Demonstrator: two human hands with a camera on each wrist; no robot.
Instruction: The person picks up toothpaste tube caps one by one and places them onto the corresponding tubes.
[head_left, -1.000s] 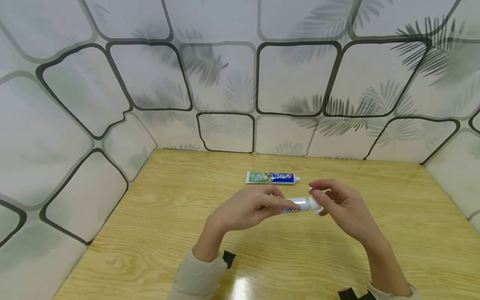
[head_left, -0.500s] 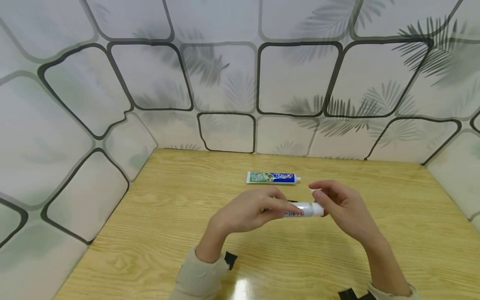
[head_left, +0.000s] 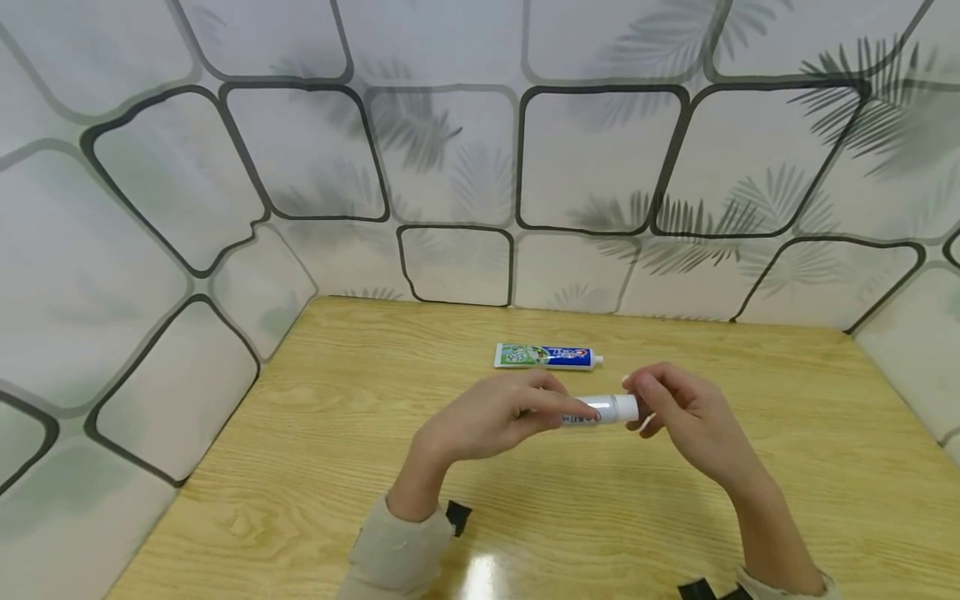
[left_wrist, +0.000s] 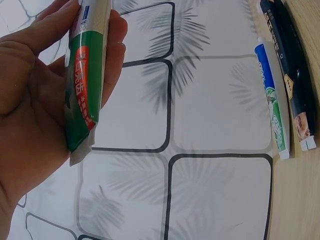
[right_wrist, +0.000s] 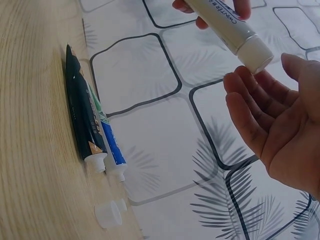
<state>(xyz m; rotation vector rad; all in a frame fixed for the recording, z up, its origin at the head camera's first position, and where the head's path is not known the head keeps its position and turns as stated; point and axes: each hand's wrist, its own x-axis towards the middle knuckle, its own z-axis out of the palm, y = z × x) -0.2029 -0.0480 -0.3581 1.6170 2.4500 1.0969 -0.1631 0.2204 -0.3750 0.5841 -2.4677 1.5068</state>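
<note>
My left hand (head_left: pixel 498 417) grips a toothpaste tube (head_left: pixel 596 410) between thumb and fingers, its white cap (right_wrist: pixel 256 54) pointing right. The tube's green, flattened tail (left_wrist: pixel 82 95) with a red label shows in the left wrist view. Close to the cap, my right hand (head_left: pixel 686 417) has its fingers loosely bent. In the right wrist view its fingertips (right_wrist: pixel 242 75) lie just under the cap's rim, with the thumb apart from it; whether they touch is hard to tell. A blue-and-green toothpaste tube (head_left: pixel 543 357) lies behind my hands on the wooden table.
A black tube (right_wrist: pixel 82 107) lies beside the blue-and-green one, hidden behind my left hand in the head view. Loose white caps (right_wrist: pixel 108 215) rest on the table (head_left: pixel 300 433) in the right wrist view. A patterned wall covering (head_left: pixel 457 192) stands behind.
The held tube shifts slightly right and down, then back left and up. My right thumb and fingers change position around the cap; the cap end now shows more fully. The blue-and-green tube stays put.
</note>
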